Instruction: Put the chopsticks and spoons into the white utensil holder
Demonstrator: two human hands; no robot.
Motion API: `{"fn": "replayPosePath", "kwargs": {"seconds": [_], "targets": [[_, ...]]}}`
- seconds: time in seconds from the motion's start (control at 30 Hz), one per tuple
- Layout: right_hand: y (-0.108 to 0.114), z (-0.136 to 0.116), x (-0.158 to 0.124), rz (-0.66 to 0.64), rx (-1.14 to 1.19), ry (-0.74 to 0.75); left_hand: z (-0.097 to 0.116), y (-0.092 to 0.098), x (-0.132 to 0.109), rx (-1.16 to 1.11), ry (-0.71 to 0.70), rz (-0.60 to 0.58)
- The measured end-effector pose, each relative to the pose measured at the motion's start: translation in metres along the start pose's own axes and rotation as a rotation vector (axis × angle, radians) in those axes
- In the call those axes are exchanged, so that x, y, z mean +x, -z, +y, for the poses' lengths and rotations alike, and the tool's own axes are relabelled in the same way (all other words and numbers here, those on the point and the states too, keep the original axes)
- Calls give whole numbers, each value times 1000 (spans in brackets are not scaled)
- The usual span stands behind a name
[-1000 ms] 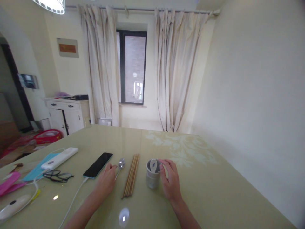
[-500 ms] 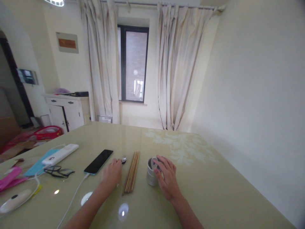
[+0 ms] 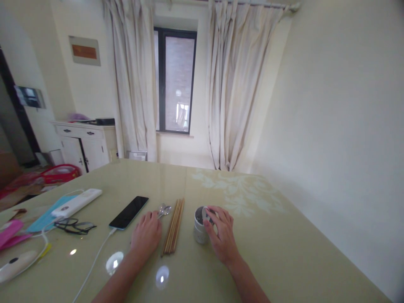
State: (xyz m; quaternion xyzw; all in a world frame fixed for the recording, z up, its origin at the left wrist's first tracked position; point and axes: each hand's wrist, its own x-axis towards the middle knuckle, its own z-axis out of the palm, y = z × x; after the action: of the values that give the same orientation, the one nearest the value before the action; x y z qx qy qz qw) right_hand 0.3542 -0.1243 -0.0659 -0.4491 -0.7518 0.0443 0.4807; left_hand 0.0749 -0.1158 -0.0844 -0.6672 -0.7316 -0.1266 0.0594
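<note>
My left hand (image 3: 146, 233) rests low over the table, closed on the handles of metal spoons (image 3: 164, 209), whose shiny bowls stick out past its fingertips. Just right of it lies a bundle of wooden chopsticks (image 3: 173, 229), side by side. My right hand (image 3: 221, 231) is closed at the mouth of a grey cylindrical canister (image 3: 200, 234), which stands upright. Its thumb and fingers pinch a pale oval piece (image 3: 205, 213) at the canister's rim; its exact kind cannot be made out. The far side of the canister is partly hidden by this hand.
A phone (image 3: 129, 212) with a charging cable (image 3: 96, 261) lies left of my left hand. Farther left are eyeglasses (image 3: 75, 226), a white power strip (image 3: 77, 204), a blue mask (image 3: 39, 221) and a pink item (image 3: 14, 235). A wall (image 3: 341, 126) borders the right side.
My left hand has flattened and shifted slightly, and more spoon bowls show beyond its fingers. My right hand stays at the canister, with the oval piece tilted more edge-on. The view has shifted slightly.
</note>
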Motion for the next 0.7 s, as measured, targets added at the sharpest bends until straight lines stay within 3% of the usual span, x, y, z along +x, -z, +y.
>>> {"fn": "replayPosePath", "kwargs": {"seconds": [0.2,0.5,0.7], "targets": [[6,-1,3,10,40,-1,-2,-8,-1,-21,-7,-15],[13,-2,2,0,79,108,-21,-23,15,-157,-80,71],[14,0,2,89,259,96,-21,-17,15,-132,-13,-19]]}}
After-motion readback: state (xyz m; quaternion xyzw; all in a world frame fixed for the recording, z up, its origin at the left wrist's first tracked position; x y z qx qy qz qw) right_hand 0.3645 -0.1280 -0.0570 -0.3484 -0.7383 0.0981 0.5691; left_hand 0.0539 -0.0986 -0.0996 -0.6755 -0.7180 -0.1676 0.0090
